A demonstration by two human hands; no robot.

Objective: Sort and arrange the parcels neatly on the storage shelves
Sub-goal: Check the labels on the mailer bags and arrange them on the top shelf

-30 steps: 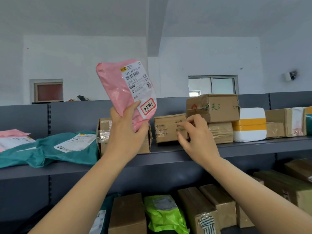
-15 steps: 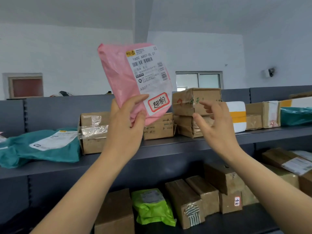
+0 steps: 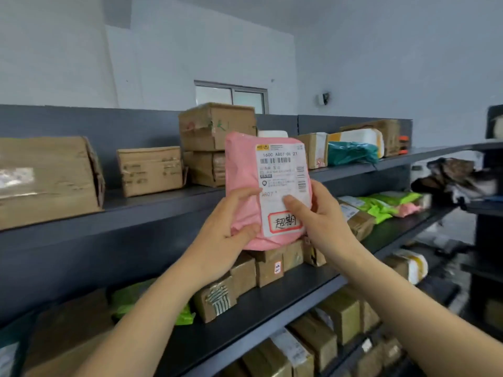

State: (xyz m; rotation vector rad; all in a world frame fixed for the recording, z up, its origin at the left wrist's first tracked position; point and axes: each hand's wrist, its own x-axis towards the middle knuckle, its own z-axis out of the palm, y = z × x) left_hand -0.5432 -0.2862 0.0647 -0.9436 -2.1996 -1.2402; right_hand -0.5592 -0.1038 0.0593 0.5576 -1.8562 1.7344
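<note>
Your raised left hand [image 3: 226, 229] and right hand [image 3: 324, 221] grip the pink plastic mailer bag [image 3: 242, 164] (right thumb in front).

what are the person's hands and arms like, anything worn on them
Nothing is worn on either. The left hand and the right hand are bare, with no gloves and no rings that show. The left forearm and the right forearm are bare too, with no sleeve, watch or bracelet in view down to the frame's edge.
</note>
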